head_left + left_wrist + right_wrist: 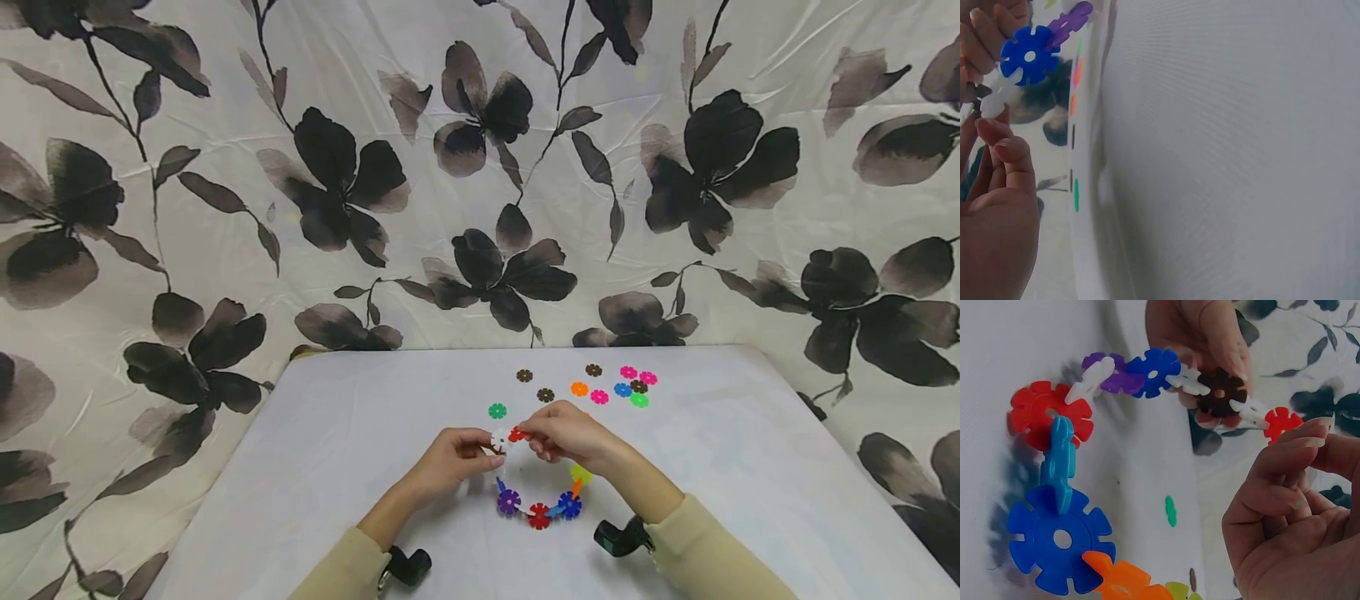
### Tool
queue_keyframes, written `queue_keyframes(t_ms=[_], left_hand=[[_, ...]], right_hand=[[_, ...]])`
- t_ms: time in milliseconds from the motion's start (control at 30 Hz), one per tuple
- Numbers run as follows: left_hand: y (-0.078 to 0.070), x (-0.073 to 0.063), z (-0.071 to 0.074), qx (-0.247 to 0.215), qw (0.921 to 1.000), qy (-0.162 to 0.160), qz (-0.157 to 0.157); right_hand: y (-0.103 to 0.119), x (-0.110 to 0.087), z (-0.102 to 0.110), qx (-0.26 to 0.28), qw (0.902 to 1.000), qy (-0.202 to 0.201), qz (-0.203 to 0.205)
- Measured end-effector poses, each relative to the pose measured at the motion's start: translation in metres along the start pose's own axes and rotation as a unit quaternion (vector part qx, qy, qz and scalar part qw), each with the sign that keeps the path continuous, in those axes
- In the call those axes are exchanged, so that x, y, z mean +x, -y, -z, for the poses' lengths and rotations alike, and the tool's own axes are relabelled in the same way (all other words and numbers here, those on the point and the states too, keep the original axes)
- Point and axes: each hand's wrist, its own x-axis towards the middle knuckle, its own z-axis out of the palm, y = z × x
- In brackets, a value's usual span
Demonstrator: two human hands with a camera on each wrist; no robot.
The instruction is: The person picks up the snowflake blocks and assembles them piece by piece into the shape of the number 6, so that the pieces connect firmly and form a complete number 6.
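Observation:
Slotted plastic snowflake discs are linked edge to edge in a curved chain above and on the white table. Pinched in my left hand is the chain's far left part, around a brown disc with white discs joined on both sides. My right hand pinches a red disc, which meets the white disc beside the brown one; fingertips partly hide it. From there the chain runs through a blue disc, a purple disc, another red disc, a light blue one, a dark blue one, orange and yellow-green.
Loose discs lie toward the table's back: a green disc left of the hands, and several brown, orange, pink and blue ones, such as an orange disc, to the right. A flowered cloth hangs behind the table.

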Motion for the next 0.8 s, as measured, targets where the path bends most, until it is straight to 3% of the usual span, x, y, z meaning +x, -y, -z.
queue_keyframes(t_ms=[133, 533, 800], left_hand=[[0.001, 0.0, 0.0, -0.005, 0.9999, -0.011, -0.002], [0.0, 0.009, -0.002, -0.009, 0.9979, -0.034, -0.054], [-0.003, 0.01, -0.005, -0.021, 0.9969, -0.025, -0.071]], right_hand=[[-0.001, 0.0, 0.0, -0.013, 0.9999, -0.005, 0.004], [0.002, -0.002, -0.003, -0.028, 0.9995, -0.013, 0.01], [0.003, -0.002, -0.003, -0.026, 0.9995, -0.017, 0.004]])
